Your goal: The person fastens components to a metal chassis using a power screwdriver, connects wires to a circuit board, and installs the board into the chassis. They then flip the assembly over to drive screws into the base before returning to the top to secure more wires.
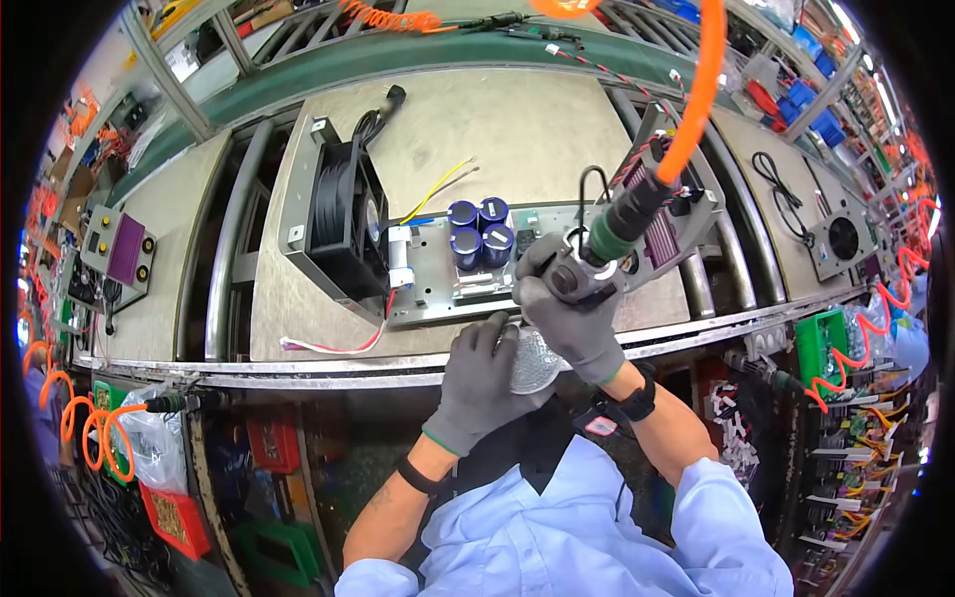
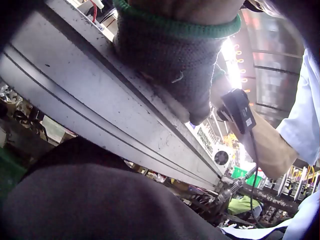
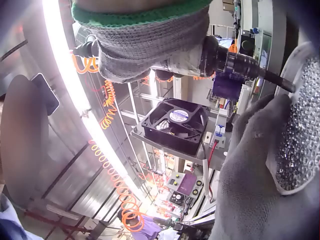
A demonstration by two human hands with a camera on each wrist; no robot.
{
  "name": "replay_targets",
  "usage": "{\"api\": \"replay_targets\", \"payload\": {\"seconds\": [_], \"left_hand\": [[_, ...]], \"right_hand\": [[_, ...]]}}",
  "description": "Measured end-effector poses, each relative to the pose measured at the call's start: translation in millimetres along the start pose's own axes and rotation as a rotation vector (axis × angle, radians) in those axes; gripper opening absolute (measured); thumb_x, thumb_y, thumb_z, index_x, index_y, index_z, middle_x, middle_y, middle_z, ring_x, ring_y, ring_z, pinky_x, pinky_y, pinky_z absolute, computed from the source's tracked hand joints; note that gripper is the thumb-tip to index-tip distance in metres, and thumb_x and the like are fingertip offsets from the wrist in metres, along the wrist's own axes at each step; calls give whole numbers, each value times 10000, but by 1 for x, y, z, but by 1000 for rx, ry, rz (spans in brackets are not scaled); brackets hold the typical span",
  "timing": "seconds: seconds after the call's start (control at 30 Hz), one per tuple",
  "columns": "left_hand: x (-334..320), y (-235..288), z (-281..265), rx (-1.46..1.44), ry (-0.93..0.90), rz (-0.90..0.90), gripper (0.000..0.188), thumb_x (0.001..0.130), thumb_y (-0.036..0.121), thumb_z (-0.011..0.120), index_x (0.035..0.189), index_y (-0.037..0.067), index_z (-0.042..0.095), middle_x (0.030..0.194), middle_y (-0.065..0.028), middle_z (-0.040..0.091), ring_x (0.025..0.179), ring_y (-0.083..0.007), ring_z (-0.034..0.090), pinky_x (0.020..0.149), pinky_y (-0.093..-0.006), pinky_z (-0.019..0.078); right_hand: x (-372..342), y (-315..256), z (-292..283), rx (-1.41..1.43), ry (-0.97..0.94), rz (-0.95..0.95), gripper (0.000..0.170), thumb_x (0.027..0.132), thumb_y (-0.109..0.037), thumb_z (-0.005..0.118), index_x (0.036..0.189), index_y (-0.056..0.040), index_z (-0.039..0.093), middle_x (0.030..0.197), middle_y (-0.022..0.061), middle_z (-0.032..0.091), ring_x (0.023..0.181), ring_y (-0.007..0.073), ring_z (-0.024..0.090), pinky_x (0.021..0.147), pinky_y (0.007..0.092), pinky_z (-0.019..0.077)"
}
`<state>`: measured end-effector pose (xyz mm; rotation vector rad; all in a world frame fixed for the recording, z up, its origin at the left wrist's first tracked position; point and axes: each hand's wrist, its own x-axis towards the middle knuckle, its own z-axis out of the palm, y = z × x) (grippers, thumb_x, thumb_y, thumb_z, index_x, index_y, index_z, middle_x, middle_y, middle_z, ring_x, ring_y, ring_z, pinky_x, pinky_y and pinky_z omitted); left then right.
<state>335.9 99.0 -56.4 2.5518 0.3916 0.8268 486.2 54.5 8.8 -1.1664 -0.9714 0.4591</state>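
My gloved right hand [image 1: 572, 323] grips an air screwdriver [image 1: 625, 214] fed by an orange hose. In the right wrist view, the screwdriver's [image 3: 235, 62] tip reaches the rim of a round, shallow dish [image 3: 272, 172] filled with small shiny metal pieces [image 3: 302, 125]. The gloved left hand [image 1: 477, 383] holds this dish by its edge, just in front of the bench edge; its fingers [image 3: 257, 150] lie along the side. Beyond both hands sits a metal chassis [image 1: 428, 254] with several blue capacitors [image 1: 480, 234] and a black fan [image 1: 343, 209] at its left end.
A metal rail [image 1: 398, 370] runs along the bench front. Yellow wires [image 1: 433, 194] and a red-white cable [image 1: 348, 346] extend from the chassis. Finished-looking units stand left [image 1: 119, 254] and right [image 1: 846, 244]. Red parts bins [image 1: 174, 517] and coiled orange hoses [image 1: 104, 438] are lower left.
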Motion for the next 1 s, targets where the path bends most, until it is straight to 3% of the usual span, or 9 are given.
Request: {"api": "replay_targets", "payload": {"seconds": [0.07, 0.17, 0.33, 0.43, 0.6, 0.67, 0.77, 0.87, 1.0], "left_hand": [[0, 0, 0, -37, 5, -3, 761, 649, 415, 882, 1185, -35, 584, 1247, -238, 571, 1087, -422, 582, 924, -504, 504], [0, -3, 0, -25, -23, -20, 800, 610, 410, 897, 1225, 4, 585, 1284, -227, 553, 1111, -430, 560, 951, -513, 493], [-2, -2, 0, 1, -62, -37, 817, 592, 419, 903, 1250, 43, 599, 1312, -230, 550, 1140, -441, 547, 980, -523, 483], [-1, -3, 0, 3, -52, -22, 822, 594, 439, 898, 1256, 49, 605, 1314, -237, 555, 1144, -442, 548, 982, -529, 481], [-1, -2, 0, 20, -71, -40, 832, 603, 471, 884, 1265, 48, 610, 1306, -239, 557, 1131, -442, 551, 974, -536, 481], [0, -1, -1, 21, -87, -42, 833, 604, 472, 882, 1267, 46, 610, 1301, -238, 558, 1128, -443, 551, 972, -537, 480], [1, -4, -2, 22, -101, -33, 848, 606, 475, 881, 1281, 44, 602, 1296, -238, 558, 1126, -445, 550, 970, -537, 481], [1, -5, -2, 7, -93, -25, 867, 611, 483, 879, 1300, 44, 587, 1296, -242, 556, 1126, -447, 549, 971, -539, 480], [0, -5, -2, -3, -71, -23, 863, 603, 426, 901, 1299, 38, 567, 1312, -242, 548, 1139, -428, 559, 979, -539, 481]], "right_hand": [[6, 4, 0, -63, 11, -92, 177, 802, 49, 632, 967, -9, 608, 865, 55, 634, 694, 81, 591, 571, 222, 472], [6, -17, -2, 75, 139, -20, 186, 799, 57, 626, 972, -5, 600, 852, 67, 627, 683, 89, 598, 543, 223, 476], [27, -50, -21, 5, 220, -2, 163, 789, 114, 642, 901, -3, 622, 888, 49, 656, 733, 83, 606, 608, 245, 500], [37, -44, -22, 61, 259, -88, 154, 800, 104, 640, 897, -11, 611, 900, 53, 663, 749, 83, 611, 626, 235, 503], [42, -30, -19, 49, 246, -50, 184, 781, 93, 660, 913, -11, 584, 909, 67, 659, 794, 104, 628, 702, 250, 517], [44, -20, -22, -12, 208, -94, 261, 810, 100, 623, 1034, -25, 572, 946, 90, 645, 748, 116, 644, 578, 242, 514], [49, -17, -22, -61, 195, -148, 247, 814, 96, 611, 1031, -21, 586, 919, 81, 652, 709, 106, 648, 550, 238, 520], [55, -19, -23, -11, 150, -163, 150, 789, 83, 622, 903, -14, 607, 822, 51, 654, 691, 93, 639, 576, 241, 512], [52, -19, -27, -141, 123, -137, 172, 806, 60, 691, 843, -30, 549, 852, 38, 612, 755, 93, 581, 636, 250, 483]]}}
